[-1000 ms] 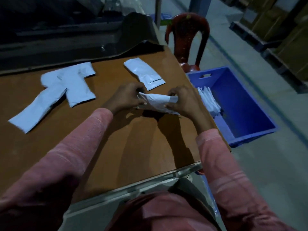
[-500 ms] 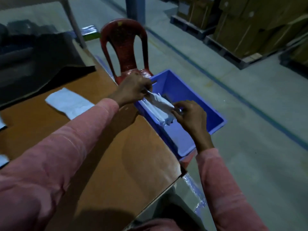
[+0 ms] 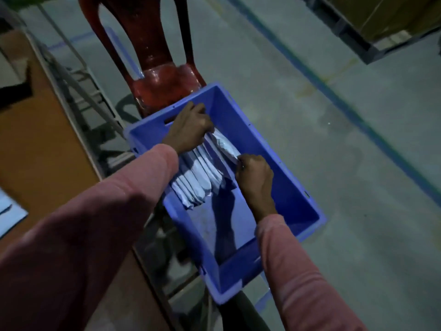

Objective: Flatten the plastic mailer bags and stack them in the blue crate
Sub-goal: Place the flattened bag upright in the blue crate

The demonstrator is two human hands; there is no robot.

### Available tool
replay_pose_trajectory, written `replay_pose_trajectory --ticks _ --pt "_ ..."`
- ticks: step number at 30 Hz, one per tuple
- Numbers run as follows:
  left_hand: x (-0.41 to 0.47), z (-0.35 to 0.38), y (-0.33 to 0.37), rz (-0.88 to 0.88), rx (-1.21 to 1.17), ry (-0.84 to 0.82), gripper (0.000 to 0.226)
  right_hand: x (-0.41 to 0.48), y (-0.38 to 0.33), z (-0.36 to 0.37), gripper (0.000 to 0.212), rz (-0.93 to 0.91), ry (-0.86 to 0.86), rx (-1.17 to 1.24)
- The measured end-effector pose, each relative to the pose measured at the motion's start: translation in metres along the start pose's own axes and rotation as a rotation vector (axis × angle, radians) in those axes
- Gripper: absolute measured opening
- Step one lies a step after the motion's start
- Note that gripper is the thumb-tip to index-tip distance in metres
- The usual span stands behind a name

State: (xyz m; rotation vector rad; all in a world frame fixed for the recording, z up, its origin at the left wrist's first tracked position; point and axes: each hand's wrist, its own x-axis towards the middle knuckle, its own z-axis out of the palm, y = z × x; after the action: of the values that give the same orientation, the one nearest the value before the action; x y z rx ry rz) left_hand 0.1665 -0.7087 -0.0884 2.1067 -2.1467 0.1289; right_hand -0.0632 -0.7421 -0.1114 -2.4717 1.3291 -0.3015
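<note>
Head view looks down into the blue crate (image 3: 294, 199), where both of your hands are working. Your left hand (image 3: 191, 127) is at the far end of the crate, fingers curled round one end of a white mailer bag (image 3: 224, 144). Your right hand (image 3: 254, 173) is nearer you, fingers curled in, pinching the other end of that bag. The bag runs between your two hands, somewhat crumpled, low inside the crate and just beside the row of mailers (image 3: 198, 180) already there. Those mailers lean against one another along the crate's left wall, partly under your left forearm; whether the bag you hold touches them, you cannot tell from here. The right half of the crate floor is bare and carries the shadow of your right arm. Both arms wear pink sleeves (image 3: 100, 235). A red plastic chair (image 3: 164, 87) is just beyond the crate's far end. The brown table (image 3: 31, 130) lies to your left, with another white mailer (image 3: 9, 211) at the picture's edge. A blue line (image 3: 334, 99) crosses the grey floor on the right.
</note>
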Motion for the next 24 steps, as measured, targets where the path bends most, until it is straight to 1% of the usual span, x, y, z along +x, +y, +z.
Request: replay_pose_trajectory --ticks 3,6,9,11,13,15,17,19,22,24 --pt "0.011 0.039 -0.017 -0.12 0.002 -0.086 0.03 0.021 0.003 0.035 0.011 0.004 -0.096 -0.018" --pt "0.019 0.066 -0.03 -0.219 -0.058 -0.16 0.033 0.034 0.003 0.061 0.019 0.013 -0.192 0.004" --pt "0.021 0.086 -0.037 -0.27 -0.123 -0.197 0.029 0.042 0.005 0.079 0.021 0.021 -0.251 0.052" --pt "0.019 0.096 -0.037 -0.352 -0.179 -0.219 0.026 0.044 0.009 0.09 0.021 0.032 -0.291 0.085" --pt "0.013 0.105 -0.034 -0.426 -0.245 -0.176 0.026 0.045 0.017 0.098 0.029 0.015 -0.327 0.089" --pt "0.006 0.11 -0.024 -0.478 -0.27 -0.131 0.034 0.049 0.022 0.106 0.038 0.022 -0.348 0.139" --pt "0.001 0.113 -0.008 -0.54 -0.259 -0.101 0.042 0.059 0.024 0.114 0.048 0.06 -0.393 0.269" --pt "-0.007 0.119 0.01 -0.598 -0.235 -0.096 0.047 0.072 0.02 0.117 0.056 0.079 -0.475 0.397" --pt "-0.023 0.13 0.035 -0.756 -0.198 -0.09 0.059 0.089 0.014 0.122 0.059 0.099 -0.582 0.494" --pt "-0.033 0.14 0.046 -0.874 -0.231 -0.172 0.069 0.095 0.015 0.125 0.056 0.083 -0.635 0.493"
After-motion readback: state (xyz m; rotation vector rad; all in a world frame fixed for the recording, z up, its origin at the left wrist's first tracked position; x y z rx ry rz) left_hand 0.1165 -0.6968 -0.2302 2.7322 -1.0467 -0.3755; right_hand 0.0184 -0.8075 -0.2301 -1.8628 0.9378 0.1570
